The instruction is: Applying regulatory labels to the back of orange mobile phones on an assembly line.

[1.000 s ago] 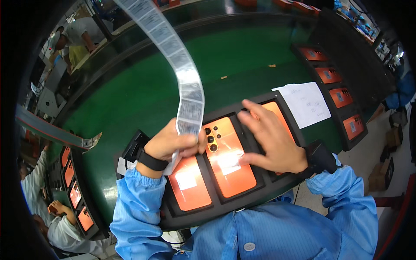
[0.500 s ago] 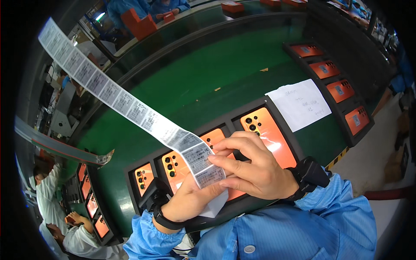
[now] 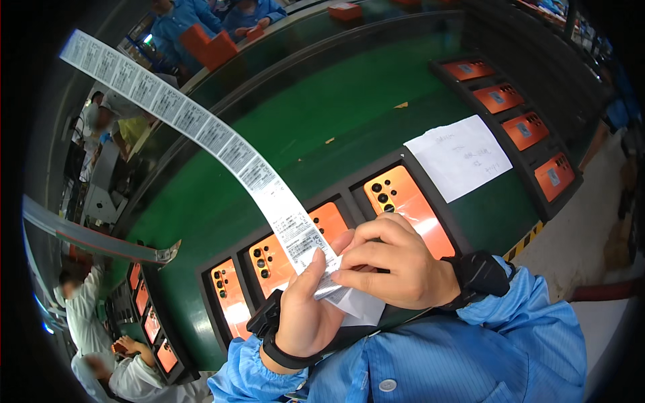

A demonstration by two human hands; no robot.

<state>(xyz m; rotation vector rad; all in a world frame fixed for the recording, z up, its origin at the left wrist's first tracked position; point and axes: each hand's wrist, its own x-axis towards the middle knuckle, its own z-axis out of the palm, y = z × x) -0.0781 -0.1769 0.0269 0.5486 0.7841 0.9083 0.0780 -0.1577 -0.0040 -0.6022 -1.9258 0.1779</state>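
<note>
Head view, lower centre: the left hand (image 3: 306,316) and the right hand (image 3: 396,265) both pinch the near end of a long white paper strip of printed labels (image 3: 201,127), which arcs to the upper left of the frame. Beneath lies a black tray of orange phones (image 3: 269,258) on the green desk (image 3: 322,114), with a white paper sheet (image 3: 463,156) at right.

eight orange phones (image 3: 405,201), one label strip (image 3: 201,127), one paper sheet (image 3: 463,156).

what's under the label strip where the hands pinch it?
Under the label strip, the black tray holds orange phones camera side up. Left hand and right hand cover the tray's near edge.
</note>
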